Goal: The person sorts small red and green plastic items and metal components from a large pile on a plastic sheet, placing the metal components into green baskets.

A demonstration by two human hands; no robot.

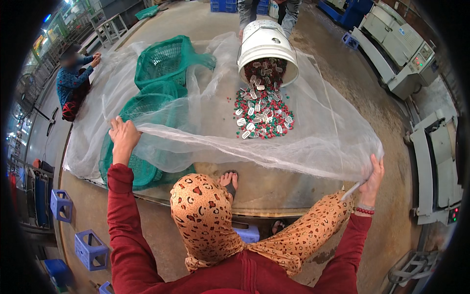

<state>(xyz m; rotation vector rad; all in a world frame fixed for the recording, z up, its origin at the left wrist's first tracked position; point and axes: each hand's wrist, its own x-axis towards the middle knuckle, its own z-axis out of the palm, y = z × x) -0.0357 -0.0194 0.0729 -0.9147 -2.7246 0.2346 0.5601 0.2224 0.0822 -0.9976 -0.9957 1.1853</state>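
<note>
A sheer white net (pixel 210 142) stretches in front of me, its near edge raised between my two hands. My left hand (pixel 124 134) is closed on the edge, above a green mesh basket (pixel 122 161). At the far right, my right hand (pixel 373 175) grips the other end of that edge. Beyond it, a white bucket (pixel 267 36) lies tipped on its side, its mouth toward me. Small red and green pieces (pixel 279 117) and flat silvery metal parts (pixel 252 109) have spilled from it into a pile on the net. Another person's hands are by the bucket's far end.
A second green basket (pixel 159 63) stands at the far left of the net. Another person (pixel 73 81) sits at the left edge. Purple stools (pixel 91 250) stand at lower left. Grey machines (pixel 399 46) line the right side. My bare foot in a sandal (pixel 230 182) rests on the platform.
</note>
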